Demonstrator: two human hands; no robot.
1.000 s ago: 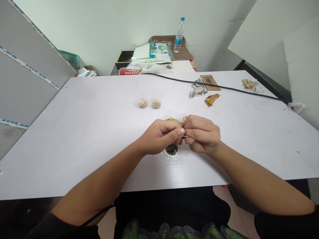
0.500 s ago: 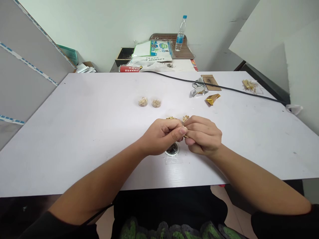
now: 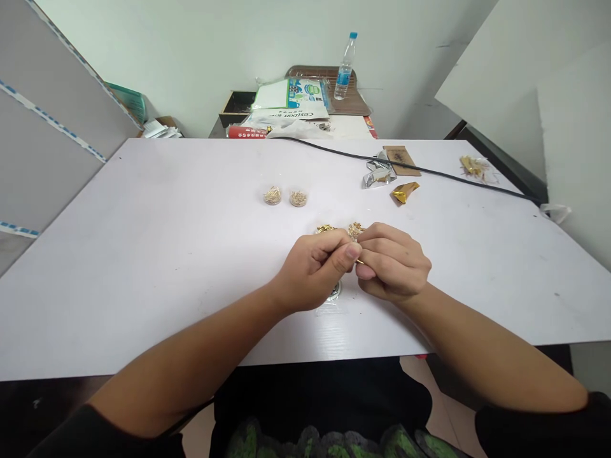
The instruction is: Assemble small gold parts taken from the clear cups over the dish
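My left hand and my right hand meet over the white table, both closed in a pinch. A thin gold-coloured piece shows at the fingertips of my right hand; its kind is too small to make out. The left thumb presses on the index finger, and whatever lies between them is hidden. Just beyond the fingers are a heap of gold pieces and a second heap of gold pieces, both partly covered. Under my left hand a round dark container with a pale rim is mostly hidden.
Two small round dishes of thin pale-gold pieces, a left dish and a right dish, stand farther back. A black cable crosses the far side near silver foil, gold foil and brown card. A water bottle stands behind.
Both hands stay pinched together and have shifted slightly. The left hand now covers more of the round container, and the gold piece at the right fingertips shows a little more.
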